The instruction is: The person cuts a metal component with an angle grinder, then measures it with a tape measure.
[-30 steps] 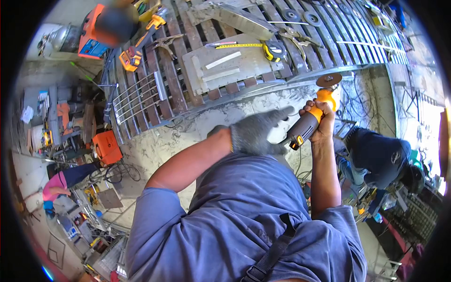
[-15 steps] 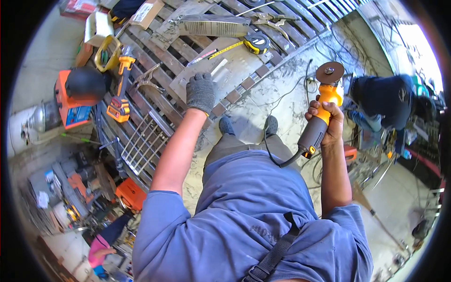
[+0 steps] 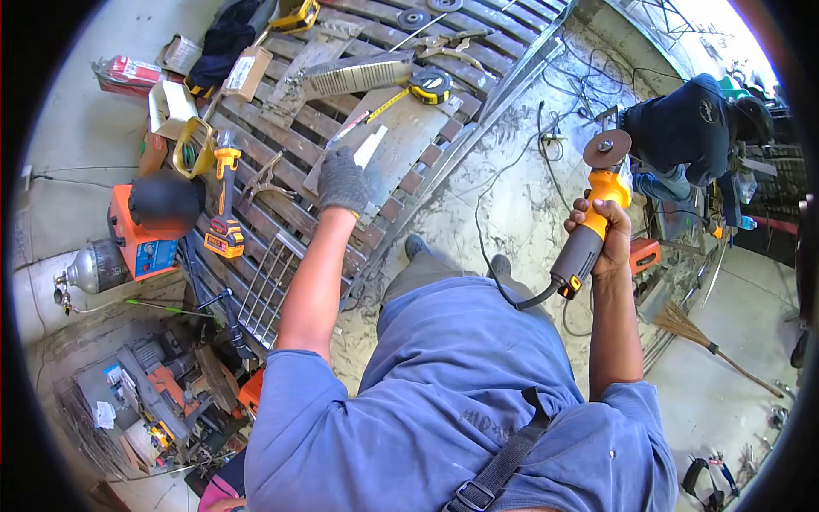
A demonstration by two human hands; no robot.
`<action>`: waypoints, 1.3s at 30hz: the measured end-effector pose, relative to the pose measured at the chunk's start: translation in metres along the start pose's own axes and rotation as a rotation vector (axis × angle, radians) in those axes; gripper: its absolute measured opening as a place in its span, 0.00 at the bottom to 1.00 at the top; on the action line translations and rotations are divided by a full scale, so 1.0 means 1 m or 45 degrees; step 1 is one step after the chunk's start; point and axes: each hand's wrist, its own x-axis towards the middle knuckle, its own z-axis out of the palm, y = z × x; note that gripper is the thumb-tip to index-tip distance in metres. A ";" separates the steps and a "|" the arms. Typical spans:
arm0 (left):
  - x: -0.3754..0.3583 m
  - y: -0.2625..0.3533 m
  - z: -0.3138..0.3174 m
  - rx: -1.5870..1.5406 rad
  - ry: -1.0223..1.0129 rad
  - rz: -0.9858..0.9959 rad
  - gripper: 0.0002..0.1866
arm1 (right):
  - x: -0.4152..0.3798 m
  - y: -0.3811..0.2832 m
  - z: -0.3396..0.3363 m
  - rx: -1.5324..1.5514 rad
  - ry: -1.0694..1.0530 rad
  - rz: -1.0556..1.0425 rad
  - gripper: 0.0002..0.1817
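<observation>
In my right hand (image 3: 604, 229) is a yellow and black angle grinder (image 3: 589, 235), my fingers wrapped round its body. Its brown disc (image 3: 607, 148) points up and away from me, clear of the bench. My left hand (image 3: 344, 181), in a grey glove, rests with curled fingers over a flat metal plate (image 3: 409, 132) on the slatted bench. A short, bright metal piece (image 3: 370, 147) sticks out from beside those fingers; the glove hides part of the grip. Beyond it lie a red and white marker (image 3: 351, 125) and a partly drawn-out tape measure (image 3: 429, 86).
Locking pliers (image 3: 266, 181) and a cordless tool (image 3: 225, 192) lie on the slatted bench (image 3: 290, 141) at left. An orange machine (image 3: 136, 235) stands beyond its edge. Cables (image 3: 546, 136) trail over the floor. Another person (image 3: 682, 132) bends down at right, near a broom (image 3: 682, 324).
My view has turned a little, shifting the bench and its items. My left hand has moved slightly towards me with the metal piece beside its fingers. The grinder stays raised in my right hand.
</observation>
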 end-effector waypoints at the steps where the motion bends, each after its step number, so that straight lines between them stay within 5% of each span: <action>1: -0.009 0.013 -0.020 -0.184 0.068 0.060 0.21 | -0.005 -0.007 -0.006 -0.007 -0.012 -0.009 0.21; 3: -0.035 0.042 -0.065 -0.541 0.193 0.186 0.22 | -0.017 -0.023 -0.018 -0.031 -0.015 -0.040 0.23; 7: -0.121 0.168 -0.201 -1.084 -0.002 -0.180 0.19 | -0.038 -0.049 -0.048 -0.068 -0.054 -0.096 0.26; 11: -0.181 0.230 -0.229 -1.307 0.213 -0.018 0.18 | -0.048 -0.068 -0.072 -0.066 -0.140 -0.054 0.25; 25: -0.258 0.323 -0.240 -1.310 0.456 0.092 0.19 | -0.050 -0.114 -0.101 -0.121 -0.394 0.059 0.26; 34: -0.268 0.311 -0.225 -1.456 0.113 0.216 0.22 | -0.034 -0.120 -0.074 -0.013 -0.600 -0.033 0.33; 38: -0.286 0.341 -0.176 -0.985 0.105 0.224 0.29 | -0.024 -0.102 -0.024 0.048 -0.693 0.078 0.34; 39: -0.284 0.337 -0.160 -0.882 0.102 0.415 0.30 | -0.029 -0.097 -0.007 -0.017 -0.644 0.069 0.35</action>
